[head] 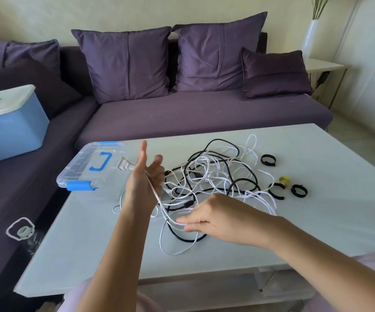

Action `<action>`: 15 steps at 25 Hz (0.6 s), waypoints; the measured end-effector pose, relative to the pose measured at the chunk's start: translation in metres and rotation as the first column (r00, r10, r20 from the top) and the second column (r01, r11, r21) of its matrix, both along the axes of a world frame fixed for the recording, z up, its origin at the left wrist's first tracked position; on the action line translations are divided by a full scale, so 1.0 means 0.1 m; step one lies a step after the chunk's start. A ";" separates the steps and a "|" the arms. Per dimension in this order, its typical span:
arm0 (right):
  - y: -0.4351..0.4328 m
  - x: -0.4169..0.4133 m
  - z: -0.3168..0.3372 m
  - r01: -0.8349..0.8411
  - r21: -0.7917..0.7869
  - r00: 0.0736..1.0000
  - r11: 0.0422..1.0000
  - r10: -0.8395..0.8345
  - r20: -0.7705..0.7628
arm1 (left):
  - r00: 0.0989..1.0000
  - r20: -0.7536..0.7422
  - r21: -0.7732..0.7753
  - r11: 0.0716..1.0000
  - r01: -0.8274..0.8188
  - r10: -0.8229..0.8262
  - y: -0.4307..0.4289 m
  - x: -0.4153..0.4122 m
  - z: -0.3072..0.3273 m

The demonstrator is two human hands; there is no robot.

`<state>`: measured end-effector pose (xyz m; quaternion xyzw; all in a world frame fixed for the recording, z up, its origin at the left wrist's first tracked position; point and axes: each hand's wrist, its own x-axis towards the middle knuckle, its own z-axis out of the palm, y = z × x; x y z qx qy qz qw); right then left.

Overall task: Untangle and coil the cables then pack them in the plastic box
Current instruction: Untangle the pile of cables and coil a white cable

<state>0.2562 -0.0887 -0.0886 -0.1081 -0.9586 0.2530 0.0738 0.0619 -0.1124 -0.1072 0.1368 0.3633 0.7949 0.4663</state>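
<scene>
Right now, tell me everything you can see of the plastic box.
The plastic box is clear, with a blue lid handle and blue latches at both ends. Lid on, it sits flat at the table's far left corner. The left hand holds a white cable whose plug shows in front of it; contact unclear.

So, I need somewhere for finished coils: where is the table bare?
Bare on the table: the near-left strip between the plastic box and front edge, and the far right beyond the black straps. Crowded: the middle, where the cable tangle lies.
</scene>
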 end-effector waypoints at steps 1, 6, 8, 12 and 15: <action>0.04 0.04 -0.05 0.035 0.019 0.998 0.999 -0.036 0.042 | 1.000 0.014 0.066 0.998 0.011 -0.012 -0.04 -0.06 0.03; 0.24 0.15 -0.20 0.164 -0.185 0.977 0.969 -0.134 0.164 | 0.787 0.055 0.399 0.736 0.547 -0.614 -0.27 -0.23 0.10; 0.34 0.14 -0.27 0.202 -0.286 0.971 0.937 -0.154 0.180 | 0.695 -0.085 0.339 0.635 0.694 -0.714 -0.35 -0.16 0.13; 0.64 0.11 -0.29 0.289 -0.301 0.952 0.909 -0.241 0.187 | 0.436 -0.332 0.180 0.398 0.900 -0.836 -0.41 0.04 0.11; 0.80 0.16 -0.08 0.284 -0.288 0.954 0.915 -0.238 0.184 | 0.242 -0.433 0.018 0.260 0.965 -0.868 -0.43 0.06 0.11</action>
